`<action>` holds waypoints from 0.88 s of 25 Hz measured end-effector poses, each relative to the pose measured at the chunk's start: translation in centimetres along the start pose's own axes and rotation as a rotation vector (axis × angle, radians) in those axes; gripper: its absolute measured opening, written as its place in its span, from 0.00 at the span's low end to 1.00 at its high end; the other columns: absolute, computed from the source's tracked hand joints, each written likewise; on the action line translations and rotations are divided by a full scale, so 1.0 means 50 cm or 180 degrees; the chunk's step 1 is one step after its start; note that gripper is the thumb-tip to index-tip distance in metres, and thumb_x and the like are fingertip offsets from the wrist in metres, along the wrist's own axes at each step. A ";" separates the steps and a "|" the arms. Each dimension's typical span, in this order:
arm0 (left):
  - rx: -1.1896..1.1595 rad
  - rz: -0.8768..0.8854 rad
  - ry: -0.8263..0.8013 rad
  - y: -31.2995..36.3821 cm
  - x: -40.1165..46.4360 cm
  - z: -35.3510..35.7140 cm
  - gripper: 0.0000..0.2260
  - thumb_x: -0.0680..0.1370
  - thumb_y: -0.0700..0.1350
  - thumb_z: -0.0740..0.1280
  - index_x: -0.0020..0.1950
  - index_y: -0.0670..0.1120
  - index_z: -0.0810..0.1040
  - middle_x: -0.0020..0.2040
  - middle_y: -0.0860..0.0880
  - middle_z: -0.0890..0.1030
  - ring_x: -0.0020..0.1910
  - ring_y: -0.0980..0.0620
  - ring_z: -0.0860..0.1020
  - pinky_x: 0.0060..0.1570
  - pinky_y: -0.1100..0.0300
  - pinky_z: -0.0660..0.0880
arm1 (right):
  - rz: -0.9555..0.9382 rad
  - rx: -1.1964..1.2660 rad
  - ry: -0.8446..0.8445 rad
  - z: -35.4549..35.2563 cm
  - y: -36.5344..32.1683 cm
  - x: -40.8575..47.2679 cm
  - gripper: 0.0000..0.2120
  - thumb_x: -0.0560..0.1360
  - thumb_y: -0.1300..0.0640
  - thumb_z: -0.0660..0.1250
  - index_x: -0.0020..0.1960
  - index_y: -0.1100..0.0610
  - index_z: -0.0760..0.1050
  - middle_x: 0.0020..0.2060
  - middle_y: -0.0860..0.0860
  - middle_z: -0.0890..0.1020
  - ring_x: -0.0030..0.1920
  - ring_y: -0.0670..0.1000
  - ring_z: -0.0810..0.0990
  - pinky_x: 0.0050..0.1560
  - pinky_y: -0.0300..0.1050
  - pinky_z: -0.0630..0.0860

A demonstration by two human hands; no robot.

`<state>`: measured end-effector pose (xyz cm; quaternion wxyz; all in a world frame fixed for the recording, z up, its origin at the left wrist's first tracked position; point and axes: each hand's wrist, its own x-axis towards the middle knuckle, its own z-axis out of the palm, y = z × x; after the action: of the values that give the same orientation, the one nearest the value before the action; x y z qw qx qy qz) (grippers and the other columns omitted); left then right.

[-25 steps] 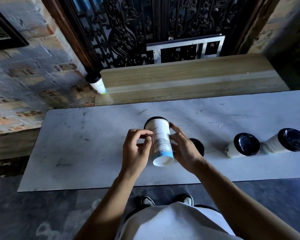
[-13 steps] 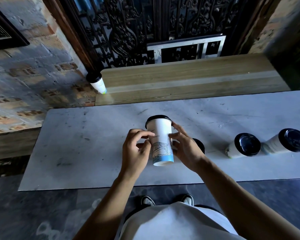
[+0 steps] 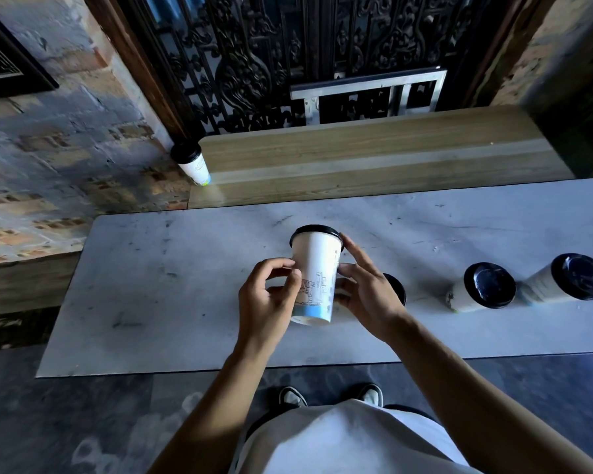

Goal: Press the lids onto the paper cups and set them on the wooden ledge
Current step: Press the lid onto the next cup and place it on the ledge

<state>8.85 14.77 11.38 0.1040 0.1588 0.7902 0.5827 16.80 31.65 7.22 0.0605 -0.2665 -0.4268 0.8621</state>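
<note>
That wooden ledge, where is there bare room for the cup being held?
The wooden ledge is bare from the lidded cup at its left end to its right end. The marble counter is crowded right of the hands, bare left.

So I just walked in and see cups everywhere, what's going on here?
A person is holding a lidded paper cup above the marble table with both hands: the left hand grips its side, the right hand touches the other side near the black lid. One capped cup already stands on the wooden ledge. Two more lidded cups wait on the table at right.
</note>
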 end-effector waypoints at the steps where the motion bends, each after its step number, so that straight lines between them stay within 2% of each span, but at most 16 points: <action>1: 0.0004 -0.0037 0.0021 -0.001 0.000 0.000 0.04 0.79 0.41 0.73 0.53 0.47 0.84 0.51 0.53 0.86 0.50 0.61 0.83 0.44 0.69 0.78 | 0.0020 0.0026 0.0018 0.000 0.000 0.001 0.26 0.79 0.61 0.61 0.73 0.40 0.73 0.43 0.57 0.82 0.41 0.54 0.82 0.46 0.50 0.80; 5: -0.0100 -0.0052 -0.0027 -0.001 -0.001 -0.001 0.08 0.79 0.37 0.72 0.55 0.48 0.83 0.53 0.52 0.86 0.50 0.59 0.84 0.45 0.71 0.78 | 0.0263 0.0209 0.0116 0.008 0.001 0.003 0.22 0.78 0.52 0.66 0.71 0.45 0.76 0.47 0.54 0.82 0.43 0.53 0.81 0.47 0.49 0.79; 7: -0.0051 0.0045 -0.0107 -0.002 -0.003 -0.003 0.10 0.80 0.36 0.70 0.58 0.47 0.84 0.55 0.49 0.85 0.51 0.58 0.84 0.46 0.70 0.78 | 0.0424 0.0300 0.0043 0.009 -0.001 0.000 0.25 0.72 0.47 0.70 0.69 0.47 0.78 0.47 0.54 0.82 0.41 0.51 0.82 0.42 0.45 0.80; 9: 0.0066 0.0226 -0.0124 -0.004 -0.005 -0.005 0.12 0.79 0.33 0.70 0.58 0.47 0.84 0.56 0.46 0.84 0.51 0.54 0.84 0.46 0.69 0.78 | 0.0494 0.0319 -0.0138 0.010 0.000 -0.003 0.22 0.73 0.47 0.69 0.65 0.50 0.81 0.47 0.55 0.82 0.35 0.47 0.82 0.36 0.41 0.79; 12: 0.0336 0.0605 -0.0043 -0.008 -0.004 -0.005 0.16 0.76 0.27 0.68 0.54 0.45 0.86 0.55 0.45 0.80 0.54 0.51 0.81 0.49 0.66 0.78 | 0.0508 0.0164 -0.0215 0.009 0.010 -0.006 0.17 0.79 0.53 0.64 0.66 0.52 0.80 0.45 0.55 0.82 0.33 0.45 0.81 0.35 0.40 0.78; 15: 0.0525 0.0790 -0.0140 -0.008 -0.003 -0.003 0.19 0.73 0.24 0.66 0.52 0.44 0.88 0.53 0.43 0.78 0.54 0.52 0.80 0.53 0.61 0.78 | 0.0411 0.0231 -0.0117 0.007 0.012 -0.009 0.25 0.75 0.55 0.71 0.72 0.46 0.74 0.45 0.53 0.84 0.33 0.47 0.81 0.35 0.42 0.78; 19: 0.0502 0.0710 -0.0202 -0.005 -0.005 -0.004 0.19 0.72 0.25 0.66 0.48 0.45 0.88 0.52 0.44 0.77 0.54 0.50 0.79 0.51 0.65 0.77 | 0.0309 0.0075 -0.0250 0.011 0.004 -0.017 0.33 0.73 0.52 0.76 0.76 0.47 0.69 0.49 0.53 0.86 0.34 0.47 0.83 0.38 0.44 0.80; 21: 0.0354 0.0583 -0.0193 -0.001 -0.010 -0.001 0.15 0.72 0.29 0.65 0.47 0.45 0.86 0.51 0.44 0.77 0.53 0.50 0.79 0.48 0.65 0.77 | 0.0311 -0.0036 -0.0202 0.014 0.002 -0.020 0.34 0.71 0.49 0.77 0.74 0.44 0.70 0.53 0.55 0.85 0.39 0.49 0.84 0.42 0.47 0.81; 22: 0.0274 0.0520 -0.0177 0.002 -0.012 -0.001 0.14 0.72 0.31 0.64 0.46 0.45 0.86 0.51 0.45 0.77 0.53 0.51 0.79 0.46 0.66 0.77 | 0.0323 -0.0062 -0.0160 0.016 0.002 -0.019 0.31 0.71 0.48 0.76 0.72 0.41 0.72 0.55 0.56 0.84 0.43 0.52 0.84 0.46 0.50 0.81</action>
<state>9.42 14.54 11.46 0.0711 0.2432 0.7958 0.5501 17.22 30.71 7.90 0.0034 -0.2667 -0.4224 0.8663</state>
